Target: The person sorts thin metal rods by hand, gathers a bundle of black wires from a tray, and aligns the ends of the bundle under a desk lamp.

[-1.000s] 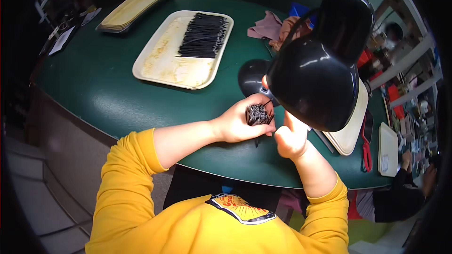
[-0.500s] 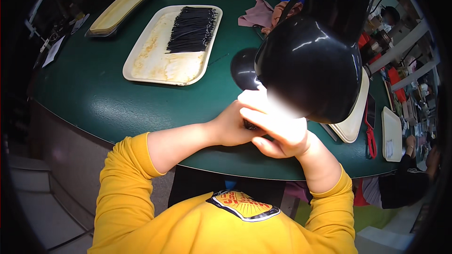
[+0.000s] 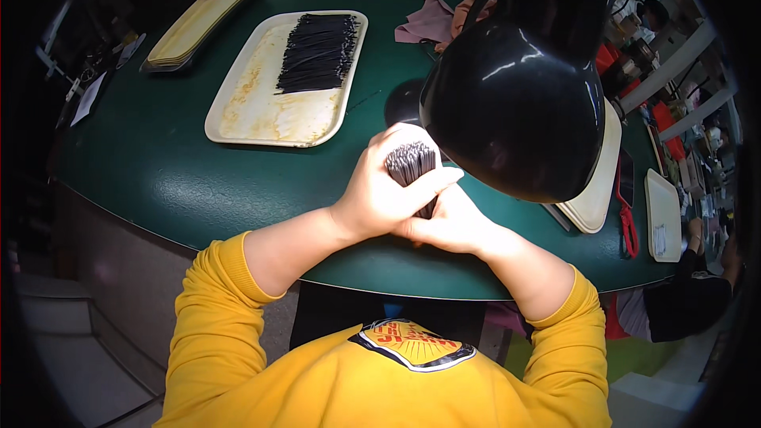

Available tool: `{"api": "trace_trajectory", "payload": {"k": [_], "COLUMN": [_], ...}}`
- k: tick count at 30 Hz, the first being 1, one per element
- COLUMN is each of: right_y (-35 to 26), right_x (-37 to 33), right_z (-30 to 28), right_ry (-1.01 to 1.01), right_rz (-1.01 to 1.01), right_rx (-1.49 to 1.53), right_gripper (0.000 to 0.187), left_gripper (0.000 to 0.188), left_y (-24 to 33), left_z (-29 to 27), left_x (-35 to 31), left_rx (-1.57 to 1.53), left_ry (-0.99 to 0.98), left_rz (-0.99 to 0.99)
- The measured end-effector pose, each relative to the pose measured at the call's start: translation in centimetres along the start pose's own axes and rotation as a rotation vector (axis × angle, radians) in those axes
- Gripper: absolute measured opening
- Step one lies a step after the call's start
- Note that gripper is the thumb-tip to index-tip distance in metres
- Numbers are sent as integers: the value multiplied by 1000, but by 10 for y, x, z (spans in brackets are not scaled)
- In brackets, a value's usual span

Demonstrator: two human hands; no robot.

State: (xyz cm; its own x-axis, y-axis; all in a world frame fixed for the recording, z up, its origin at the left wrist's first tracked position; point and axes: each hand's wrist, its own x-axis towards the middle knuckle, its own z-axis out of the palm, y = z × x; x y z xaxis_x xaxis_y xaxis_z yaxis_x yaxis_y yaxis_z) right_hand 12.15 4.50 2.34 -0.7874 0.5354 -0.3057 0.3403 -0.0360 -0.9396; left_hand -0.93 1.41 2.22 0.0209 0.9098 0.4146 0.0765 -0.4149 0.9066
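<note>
While left hand (image 3: 366,200) grips black bundle (image 3: 411,162) | cream tray (image 3: 252,103): black strands (image 3: 317,54)

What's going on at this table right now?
A person in a yellow top has a bundle of thin black strands beside a black desk lamp. The left hand is wrapped around it; the right hand meets it lower down, its grip partly hidden. More black strands lie in a cream tray on the green table.
</note>
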Motion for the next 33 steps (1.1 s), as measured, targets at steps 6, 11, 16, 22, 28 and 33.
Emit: {"api": "trace_trajectory", "payload": {"k": [6,11,16,22,28,33], "right_y": [2,-3,1,0,0,1], "right_x": [-2,-6,0,-4,-2,-2], "right_z": [-10,0,4,3,5,8], "right_ry": [-209,-289,-236,-201,-259,-209], "right_rz": [-20,55,69,115,101,101], "right_rx": [200,467,509,537,705,698], "right_gripper": [27,19,19,18,21,19], "left_gripper": [21,17,11,11,14,7], "left_y": [6,4,-3,1,6,8], "left_z": [-13,-12,-11,-9,-14,-11], "left_x": [9,11,10,8,12,10], "left_rx": [-860,-880,-765,-747,-836,-661], "left_ry": [-220,-250,-109,-100,-216,-113], "left_rz": [-328,-325,-411,-284,-380,-342]}}
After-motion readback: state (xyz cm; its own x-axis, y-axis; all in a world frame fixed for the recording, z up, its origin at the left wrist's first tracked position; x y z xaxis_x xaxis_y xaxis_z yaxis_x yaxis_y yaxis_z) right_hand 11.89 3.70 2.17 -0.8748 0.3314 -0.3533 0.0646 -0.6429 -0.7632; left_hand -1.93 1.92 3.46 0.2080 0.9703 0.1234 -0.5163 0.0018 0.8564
